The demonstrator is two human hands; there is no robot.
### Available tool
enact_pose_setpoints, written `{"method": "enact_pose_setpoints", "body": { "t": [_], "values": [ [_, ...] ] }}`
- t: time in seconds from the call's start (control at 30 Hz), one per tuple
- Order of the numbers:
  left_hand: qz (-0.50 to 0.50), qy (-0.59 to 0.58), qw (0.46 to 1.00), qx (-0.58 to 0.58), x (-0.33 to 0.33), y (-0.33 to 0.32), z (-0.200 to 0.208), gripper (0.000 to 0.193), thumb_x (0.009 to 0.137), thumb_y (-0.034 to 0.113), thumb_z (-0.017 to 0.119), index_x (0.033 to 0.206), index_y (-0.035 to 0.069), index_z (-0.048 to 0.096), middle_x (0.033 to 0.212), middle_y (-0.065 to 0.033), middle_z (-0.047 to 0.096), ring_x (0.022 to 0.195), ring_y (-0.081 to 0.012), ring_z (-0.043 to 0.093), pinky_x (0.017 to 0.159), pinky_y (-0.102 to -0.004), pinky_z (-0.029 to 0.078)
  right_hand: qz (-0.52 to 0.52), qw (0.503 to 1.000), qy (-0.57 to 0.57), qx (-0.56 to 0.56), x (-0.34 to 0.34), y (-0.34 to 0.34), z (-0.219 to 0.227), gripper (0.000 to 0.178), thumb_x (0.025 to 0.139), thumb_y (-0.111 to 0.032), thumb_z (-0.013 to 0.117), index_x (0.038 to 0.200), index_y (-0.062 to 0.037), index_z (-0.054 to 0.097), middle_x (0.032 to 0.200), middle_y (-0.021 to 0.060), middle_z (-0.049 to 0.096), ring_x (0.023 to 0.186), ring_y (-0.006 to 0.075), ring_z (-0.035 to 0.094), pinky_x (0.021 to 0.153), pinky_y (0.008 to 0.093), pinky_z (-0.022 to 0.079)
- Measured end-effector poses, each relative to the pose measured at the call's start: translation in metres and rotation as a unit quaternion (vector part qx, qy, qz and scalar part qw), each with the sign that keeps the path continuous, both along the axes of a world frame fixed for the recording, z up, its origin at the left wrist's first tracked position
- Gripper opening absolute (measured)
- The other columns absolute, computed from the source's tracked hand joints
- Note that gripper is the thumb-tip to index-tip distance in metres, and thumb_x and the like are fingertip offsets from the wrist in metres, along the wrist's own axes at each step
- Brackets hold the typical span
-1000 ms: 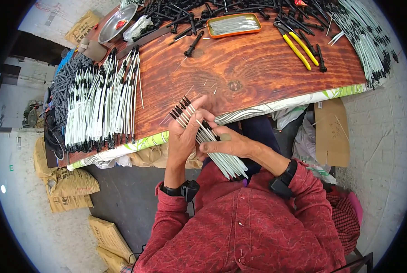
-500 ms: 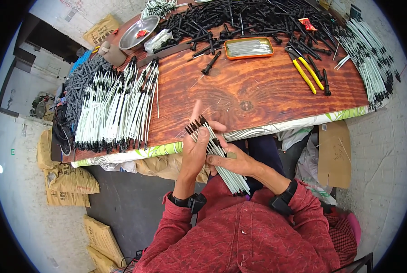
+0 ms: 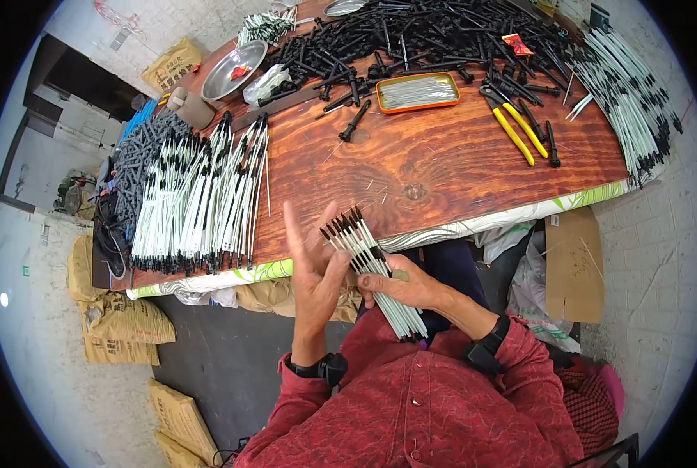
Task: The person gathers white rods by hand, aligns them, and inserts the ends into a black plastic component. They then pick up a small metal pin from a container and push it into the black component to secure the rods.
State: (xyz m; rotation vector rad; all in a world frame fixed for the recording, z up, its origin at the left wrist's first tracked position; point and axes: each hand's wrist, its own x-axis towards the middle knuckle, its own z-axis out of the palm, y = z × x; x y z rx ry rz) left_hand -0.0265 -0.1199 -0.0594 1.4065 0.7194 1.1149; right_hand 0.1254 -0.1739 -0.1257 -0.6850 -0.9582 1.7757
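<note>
Half a second ago the left hand (image 3: 315, 261) was closed around the bundle of white rods (image 3: 401, 316); now it has drawn off toward nine o'clock, its fingers spread wide and pointing up at twelve. Its thumb sits right beside the rods, though contact cannot be told. At the bundle's three o'clock, the right hand (image 3: 415, 287) grips it, thumb across the top. The rods lean, black tips toward eleven o'clock, lower ends toward five, held in front of the tabletop (image 3: 473, 171).

From the bundle, a stack of similar rods (image 3: 200, 203) lies at ten o'clock and a metal bowl (image 3: 222, 82) at eleven. An orange-rimmed tray (image 3: 418, 107) of thin sticks (image 3: 420, 92) stands just past twelve, a heap of black parts (image 3: 457, 39) beyond it. Yellow-handled pliers (image 3: 514, 137) lie between one and two, more white rods (image 3: 625, 101) at two.
</note>
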Motion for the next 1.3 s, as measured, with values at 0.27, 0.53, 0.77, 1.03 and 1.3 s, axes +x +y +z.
{"method": "enact_pose_setpoints", "body": {
  "t": [0.27, 0.53, 0.77, 1.03, 1.3],
  "values": [
    [0.000, 0.026, 0.994, -0.105, -0.031, -0.012, -0.011, 0.068, 0.100, 0.018, 0.059, 0.155, 0.001, 0.023, 0.136, -0.0229, 0.056, 0.108, -0.0230, 0.064, 0.089, -0.0338, 0.054, -0.007, 1.000, 0.004, 0.001, 0.000, -0.009, 0.008, 0.028, 0.100, -0.030, 0.062, 0.100, -0.0028, 0.061, 0.085, 0.0032, 0.062, 0.079, 0.0136, 0.062, 0.074, 0.0300, 0.052],
    [-0.275, -0.024, 0.933, -0.231, -0.003, 0.032, 0.010, 0.050, 0.099, 0.038, 0.061, 0.126, -0.004, 0.057, 0.109, -0.0172, 0.071, 0.097, -0.0225, 0.068, 0.086, -0.0330, 0.055, -0.038, 0.990, -0.055, 0.127, -0.004, 0.006, 0.017, 0.051, 0.097, -0.018, 0.065, 0.142, -0.0010, 0.046, 0.080, 0.0040, 0.060, 0.077, 0.0117, 0.059, 0.069, 0.0292, 0.050],
    [-0.252, 0.017, 0.952, -0.171, -0.005, 0.032, -0.007, 0.038, 0.101, 0.036, 0.058, 0.105, -0.002, 0.059, 0.092, -0.0180, 0.070, 0.090, -0.0269, 0.069, 0.083, -0.0382, 0.055, -0.064, 0.962, -0.186, 0.187, -0.001, 0.013, 0.006, 0.083, 0.092, -0.025, 0.073, 0.155, -0.0043, 0.023, 0.137, 0.0146, 0.050, 0.127, 0.0257, 0.047, 0.109, 0.0388, 0.036],
    [-0.266, 0.054, 0.954, -0.131, -0.005, 0.028, -0.004, 0.035, 0.102, 0.032, 0.055, 0.106, -0.002, 0.062, 0.091, -0.0146, 0.070, 0.091, -0.0239, 0.068, 0.085, -0.0365, 0.054, 0.010, 0.982, -0.137, 0.129, 0.010, 0.006, -0.005, 0.087, 0.086, -0.038, 0.078, 0.152, -0.0045, 0.033, 0.139, 0.0113, 0.052, 0.131, 0.0217, 0.045, 0.111, 0.0364, 0.035],
    [-0.253, 0.020, 0.940, -0.228, -0.008, 0.025, -0.011, 0.035, 0.104, 0.030, 0.050, 0.111, -0.002, 0.060, 0.092, -0.0170, 0.070, 0.093, -0.0293, 0.068, 0.089, -0.0412, 0.053, -0.009, 0.986, -0.132, 0.098, 0.022, -0.001, -0.033, 0.085, 0.088, -0.061, 0.067, 0.145, -0.0019, 0.045, 0.129, 0.0098, 0.059, 0.122, 0.0202, 0.052, 0.106, 0.0355, 0.040]
  ]
}}
